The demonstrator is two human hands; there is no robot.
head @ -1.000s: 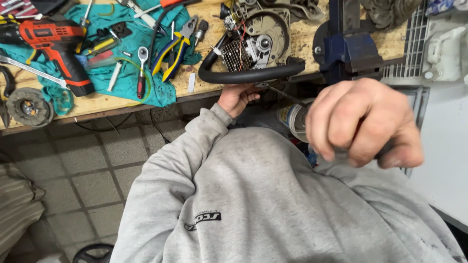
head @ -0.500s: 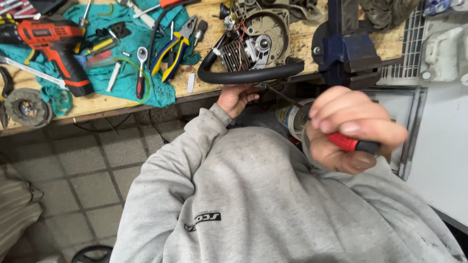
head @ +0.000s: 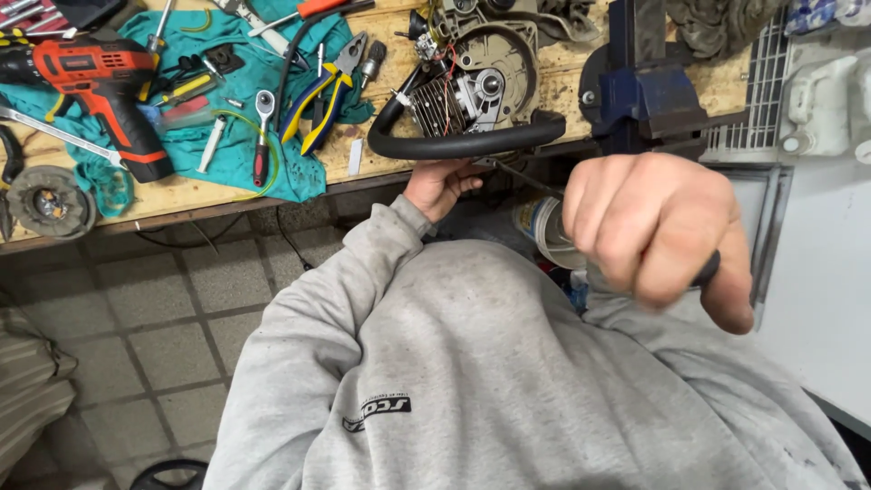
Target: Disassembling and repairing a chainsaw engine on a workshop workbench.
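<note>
My right hand (head: 653, 227) is a fist close to the camera, shut on a screwdriver. Only the handle's black end (head: 709, 268) shows below my fingers. Its thin shaft (head: 526, 180) runs left toward the bench edge. My left hand (head: 440, 186) reaches out of a grey sleeve to that edge. Its fingers curl under the black loop handle (head: 463, 143) of a stripped small engine (head: 472, 82) lying on the wooden bench (head: 381, 163). What those fingers hold is hidden.
A blue vise (head: 644, 91) is clamped at the bench edge right of the engine. On a teal cloth (head: 272, 172) lie an orange drill (head: 100, 77), pliers (head: 322, 91) and a ratchet (head: 261, 136). A round metal part (head: 45, 201) sits at the left.
My right hand has rolled over and risen slightly. The red handle seen half a second ago is now covered by my fingers. My left hand has stayed at the bench edge.
</note>
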